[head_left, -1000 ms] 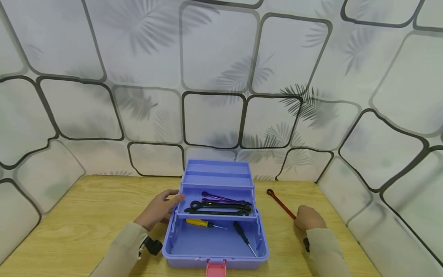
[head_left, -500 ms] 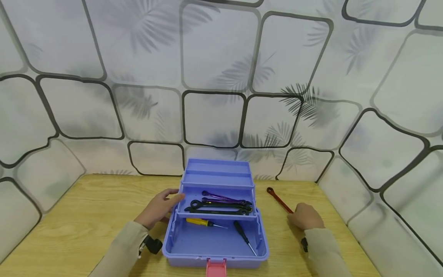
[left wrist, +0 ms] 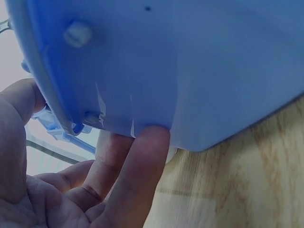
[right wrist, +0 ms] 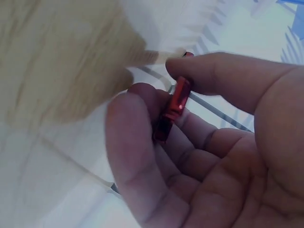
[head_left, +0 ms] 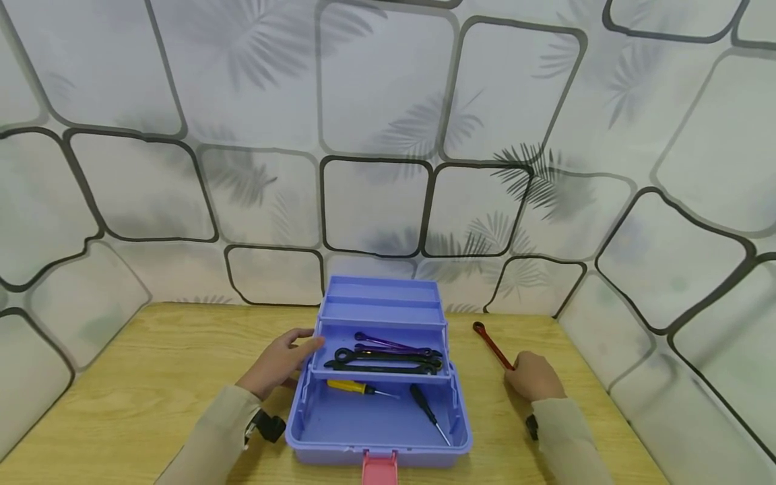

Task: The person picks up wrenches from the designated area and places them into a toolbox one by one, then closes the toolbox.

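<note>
An open lilac toolbox (head_left: 376, 428) stands on the wooden table with its tray raised and lid folded back. My left hand (head_left: 280, 364) grips its left side; in the left wrist view the fingers (left wrist: 142, 166) lie against the outer wall and the thumb is over the edge. To the right of the box, my right hand (head_left: 536, 377) pinches a red wrench (head_left: 492, 345) by its near end, the ring end pointing away. In the right wrist view, the red wrench (right wrist: 178, 99) sits between thumb and curled fingers.
The tray holds purple wrenches (head_left: 388, 342) and dark wrenches (head_left: 382, 370). A yellow-handled screwdriver (head_left: 348, 386) and a black-handled screwdriver (head_left: 421, 397) lie in the lower compartment. A pink latch (head_left: 380, 469) hangs at the front. Patterned cloth (head_left: 376, 209) surrounds the table (head_left: 151, 377).
My right hand has shifted slightly left and away along the wrench, and the wrench's ring end has moved a little away and right. My left hand stays on the toolbox.
</note>
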A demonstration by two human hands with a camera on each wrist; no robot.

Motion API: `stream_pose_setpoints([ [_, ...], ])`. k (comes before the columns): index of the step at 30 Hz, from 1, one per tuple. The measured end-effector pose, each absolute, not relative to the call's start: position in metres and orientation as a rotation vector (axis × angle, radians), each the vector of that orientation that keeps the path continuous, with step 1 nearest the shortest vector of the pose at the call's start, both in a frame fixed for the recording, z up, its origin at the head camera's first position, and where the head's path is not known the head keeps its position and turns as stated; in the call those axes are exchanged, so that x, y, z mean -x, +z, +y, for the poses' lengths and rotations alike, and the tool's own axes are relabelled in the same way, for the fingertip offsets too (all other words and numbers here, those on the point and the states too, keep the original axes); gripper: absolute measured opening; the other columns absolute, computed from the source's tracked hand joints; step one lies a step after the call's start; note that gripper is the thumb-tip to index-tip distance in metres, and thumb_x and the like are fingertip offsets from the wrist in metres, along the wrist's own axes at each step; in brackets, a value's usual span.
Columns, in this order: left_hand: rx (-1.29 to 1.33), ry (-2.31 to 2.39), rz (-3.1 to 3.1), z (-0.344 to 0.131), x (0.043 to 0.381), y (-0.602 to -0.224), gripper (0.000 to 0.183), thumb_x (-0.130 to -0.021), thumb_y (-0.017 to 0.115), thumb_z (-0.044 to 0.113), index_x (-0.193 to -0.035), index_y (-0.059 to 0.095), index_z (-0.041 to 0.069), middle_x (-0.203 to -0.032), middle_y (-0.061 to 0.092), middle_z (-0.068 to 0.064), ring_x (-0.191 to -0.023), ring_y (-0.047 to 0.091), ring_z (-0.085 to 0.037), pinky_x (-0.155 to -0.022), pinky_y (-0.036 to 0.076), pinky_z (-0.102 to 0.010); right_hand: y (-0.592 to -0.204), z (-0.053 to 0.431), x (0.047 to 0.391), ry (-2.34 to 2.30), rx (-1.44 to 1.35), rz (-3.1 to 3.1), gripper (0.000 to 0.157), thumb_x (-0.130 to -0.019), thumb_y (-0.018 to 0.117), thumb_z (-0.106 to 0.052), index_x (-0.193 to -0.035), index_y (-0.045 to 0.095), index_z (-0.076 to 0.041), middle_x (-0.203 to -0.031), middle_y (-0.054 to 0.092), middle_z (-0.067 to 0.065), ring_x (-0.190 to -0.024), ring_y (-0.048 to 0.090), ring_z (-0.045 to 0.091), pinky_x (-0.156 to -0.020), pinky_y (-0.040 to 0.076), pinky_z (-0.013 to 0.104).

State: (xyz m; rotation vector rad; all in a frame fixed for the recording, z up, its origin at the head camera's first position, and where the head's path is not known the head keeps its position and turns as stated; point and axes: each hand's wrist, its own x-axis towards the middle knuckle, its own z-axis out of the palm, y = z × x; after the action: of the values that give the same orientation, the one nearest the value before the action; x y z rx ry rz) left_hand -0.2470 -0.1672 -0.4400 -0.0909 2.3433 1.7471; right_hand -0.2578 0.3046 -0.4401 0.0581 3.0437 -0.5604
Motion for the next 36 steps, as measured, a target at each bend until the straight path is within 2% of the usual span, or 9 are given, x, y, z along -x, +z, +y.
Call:
stream_pose_setpoints([
  [10, 0.088, 1.737, 2.352, -0.1662, 0.2462, -0.4392, 0.074, -0.097, 0.067, 0.052, -0.152, 0.047, 0.007, -0.122, 0.068, -0.020, -0.096, 0.073, -0.028, -0.071, 0.064, -0.047, -0.4383, 0.3041, 0.2548, -0.576, -0.061, 3.113, 0.020, -0.091, 0.071, -0.011, -0.073, 0.068, -0.003, -0.063, 0.059, 0.003, -0.056, 0.051, 0.018, -0.050, 0.041, 0.030],
  [17, 0.096, 1.729, 2.358, -0.1660, 0.2451, -0.4390, 0.073, -0.097, 0.067, 0.052, -0.151, 0.048, 0.007, -0.122, 0.068, -0.020, -0.095, 0.073, -0.028, -0.070, 0.064, -0.047, -0.4412, 0.3048, 0.2570, -0.563, -0.051, 3.132, 0.018, -0.088, 0.076, -0.013, -0.074, 0.074, -0.003, -0.066, 0.066, 0.003, -0.057, 0.053, 0.018, -0.051, 0.043, 0.031],
  [31, 0.084, 1.738, 2.350, -0.1648, 0.2473, -0.4396, 0.073, -0.098, 0.067, 0.052, -0.152, 0.047, 0.006, -0.123, 0.067, -0.023, -0.097, 0.073, -0.030, -0.072, 0.064, -0.048, -0.4382, 0.3012, 0.2536, -0.532, -0.039, 3.124, 0.023, -0.089, 0.077, -0.014, -0.068, 0.071, -0.005, -0.061, 0.062, 0.001, -0.054, 0.050, 0.017, -0.049, 0.041, 0.030],
  [36, 0.093, 1.739, 2.350, -0.1657, 0.2476, -0.4393, 0.074, -0.097, 0.068, 0.053, -0.151, 0.048, 0.007, -0.122, 0.068, -0.022, -0.097, 0.073, -0.029, -0.072, 0.064, -0.048, -0.4376, 0.2977, 0.2563, -0.551, -0.027, 3.127, 0.020, -0.089, 0.077, -0.015, -0.072, 0.074, -0.004, -0.066, 0.066, 0.002, -0.057, 0.053, 0.017, -0.052, 0.044, 0.032],
])
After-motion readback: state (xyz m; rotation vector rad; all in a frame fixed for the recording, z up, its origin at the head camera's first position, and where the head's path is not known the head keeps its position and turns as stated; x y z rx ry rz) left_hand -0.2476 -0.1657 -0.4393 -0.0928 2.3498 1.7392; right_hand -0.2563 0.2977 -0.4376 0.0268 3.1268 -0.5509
